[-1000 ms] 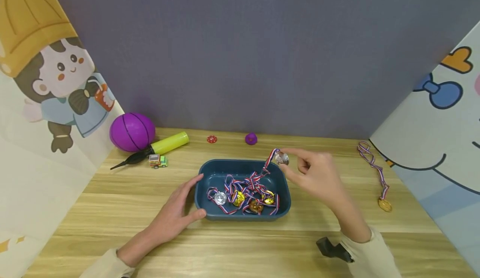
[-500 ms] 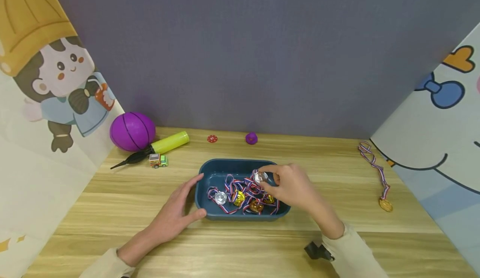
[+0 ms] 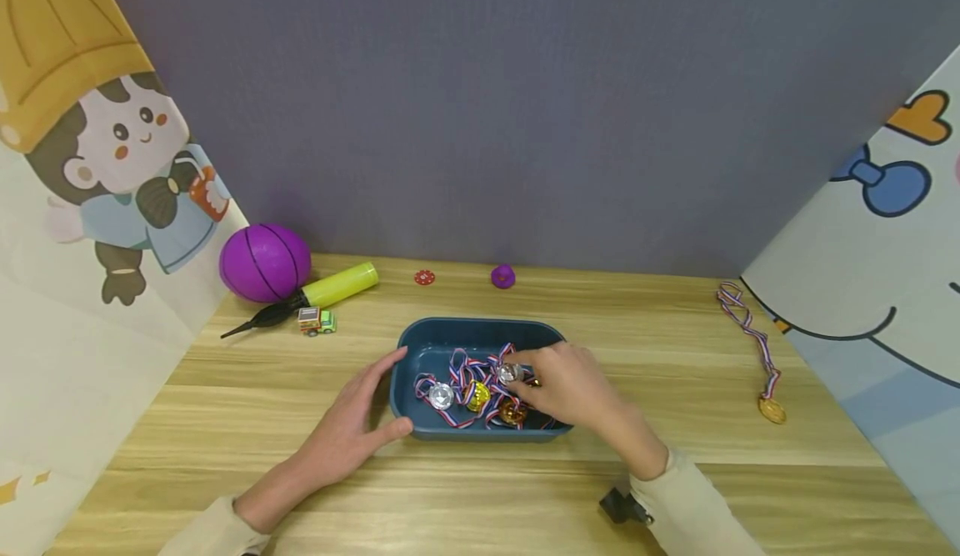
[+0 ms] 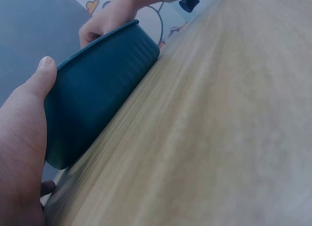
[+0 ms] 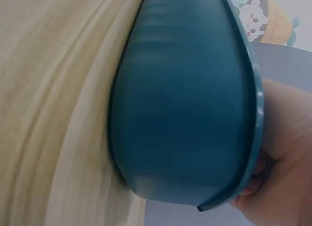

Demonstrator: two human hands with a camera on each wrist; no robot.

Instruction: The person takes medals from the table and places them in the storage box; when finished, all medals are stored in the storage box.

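Observation:
A dark teal plastic bin (image 3: 442, 435) stands on the wooden table, holding several medals on tangled red-white-blue ribbons. Inside it my right hand (image 3: 566, 383) pinches a silver medal (image 3: 509, 373) between thumb and fingers, low over the pile. In the bin also lie another silver medal (image 3: 441, 396), a gold medal (image 3: 477, 396) and a bronze medal (image 3: 513, 411); a further gold one is mostly hidden by my hand. My left hand (image 3: 348, 423) rests against the bin's left end, thumb and fingers spread. In the right wrist view the bin wall (image 5: 185, 104) hides the right fingertips.
A gold medal (image 3: 772, 409) with its ribbon lies at the table's right. Back left are a purple ball (image 3: 265, 262), a yellow and black pump (image 3: 341, 285) and a toy truck (image 3: 316, 321). A red chip (image 3: 424, 278) and a purple ring-like piece (image 3: 502, 277) lie behind the bin.
My right hand has carried the silver medal from above the bin's back right corner leftward and down into the bin. The left hand stays in place.

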